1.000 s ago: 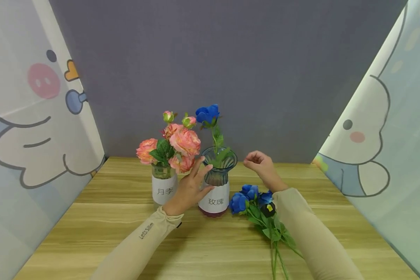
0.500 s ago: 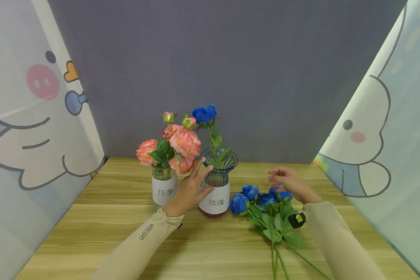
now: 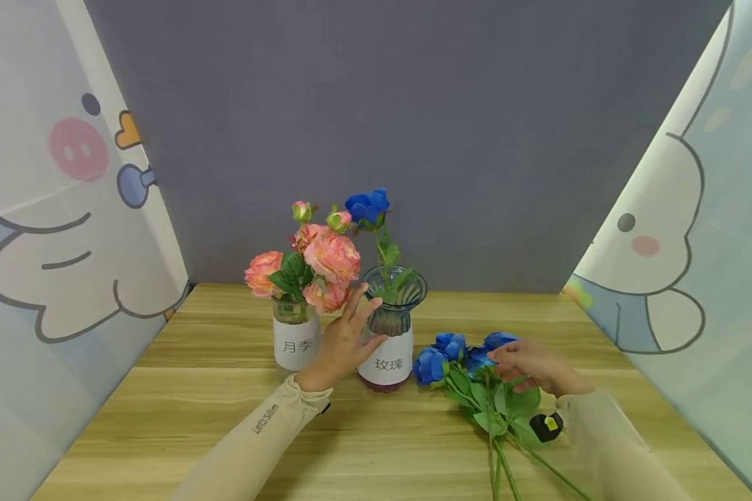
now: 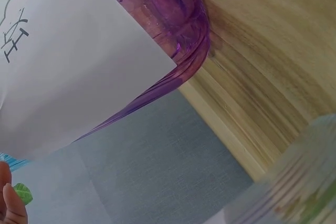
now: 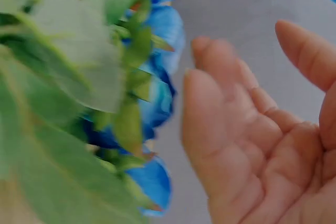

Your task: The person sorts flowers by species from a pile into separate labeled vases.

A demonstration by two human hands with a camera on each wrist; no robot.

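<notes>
My left hand (image 3: 345, 341) is spread against the left side of a glass vase (image 3: 393, 320), fingertips at its rim and thumb over its white label (image 4: 68, 72). The vase has a bluish fluted top and a purple base (image 4: 184, 30). One blue rose (image 3: 367, 209) stands in it, leaning left. My right hand (image 3: 529, 365) hovers over a bunch of blue roses (image 3: 431, 365) lying on the table, its fingers loosely bent. In the right wrist view its palm is bare, with green leaves (image 5: 73, 56) and blue petals beside the fingertips.
A second glass vase (image 3: 296, 313) with pink flowers (image 3: 332, 257) and a white label stands left of my left hand. The wooden table (image 3: 363, 452) runs back to a grey panel (image 3: 451, 139). Cartoon-printed curtains (image 3: 37, 243) flank both sides.
My right hand has moved from beside the vase rim rightward and down to the lying blue roses. The standing rose has tipped slightly left. My left hand stays at the vase.
</notes>
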